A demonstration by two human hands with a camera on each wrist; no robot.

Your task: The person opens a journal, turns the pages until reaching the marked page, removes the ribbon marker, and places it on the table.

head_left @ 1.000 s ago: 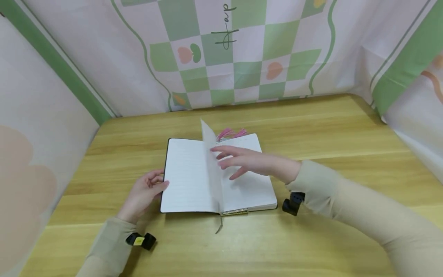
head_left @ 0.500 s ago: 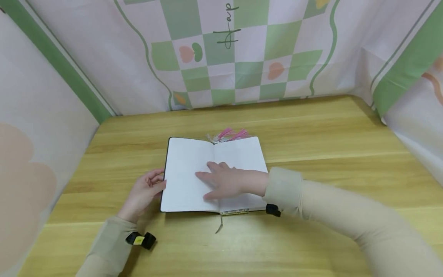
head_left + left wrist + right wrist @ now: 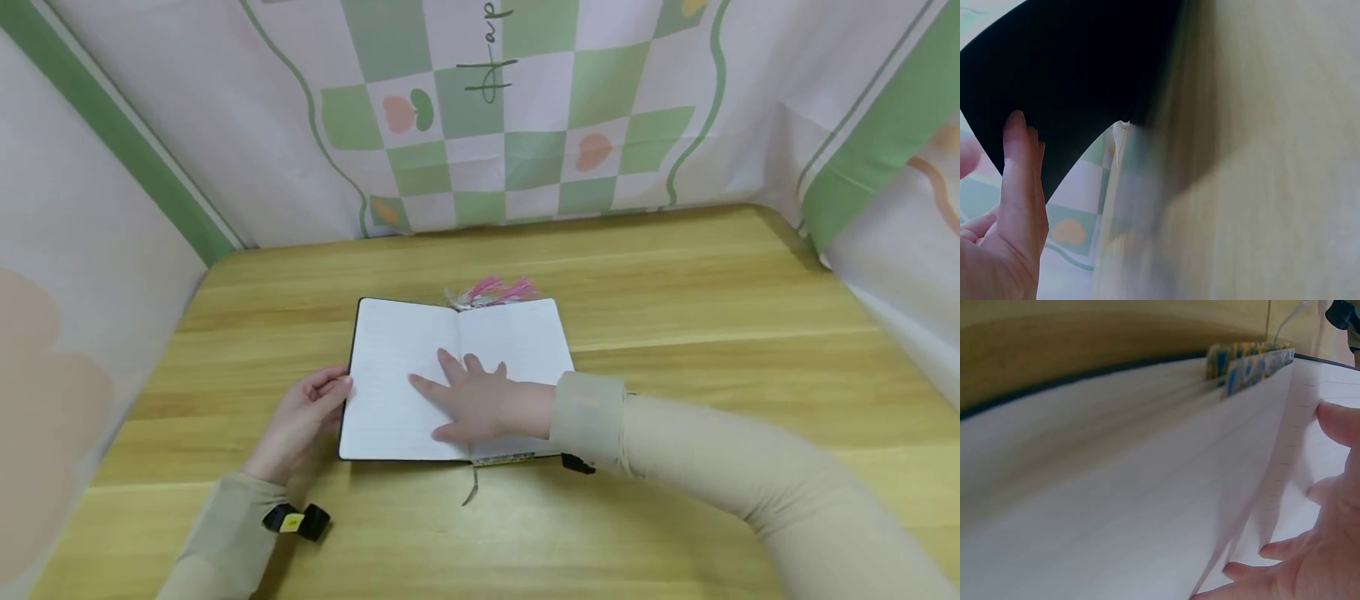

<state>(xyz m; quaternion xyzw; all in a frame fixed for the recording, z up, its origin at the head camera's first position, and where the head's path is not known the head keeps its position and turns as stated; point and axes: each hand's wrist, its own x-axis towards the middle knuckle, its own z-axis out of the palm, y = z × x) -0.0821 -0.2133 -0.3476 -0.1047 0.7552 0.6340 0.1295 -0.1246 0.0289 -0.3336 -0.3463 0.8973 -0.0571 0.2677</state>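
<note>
An open notebook (image 3: pixel 390 342) with pale lined pages and a dark cover (image 3: pixel 1085 69) lies on the wooden table. My left hand (image 3: pixel 296 417) holds its left edge, thumb at the page side and fingers behind the cover; the left wrist view shows that cover raised off the table. Across the pages, near the fold, my right hand (image 3: pixel 480 404) rests with its fingers spread. Pink tassels (image 3: pixel 502 290) stick out at the notebook's top. Patterned bookmarks (image 3: pixel 1260 365) poke out at the bottom edge, close to a thin ribbon (image 3: pixel 472 487).
The wooden tabletop (image 3: pixel 675 308) surrounds the notebook. A curtain (image 3: pixel 480 167) with green checks hangs along the far edge, and more cloth hangs at both sides. A black wrist camera (image 3: pixel 300 521) sits on the left sleeve.
A page that stood upright at the fold has turned over to the left and lies flat. My right hand has swept left and down onto the pages. The left hand keeps its hold.
</note>
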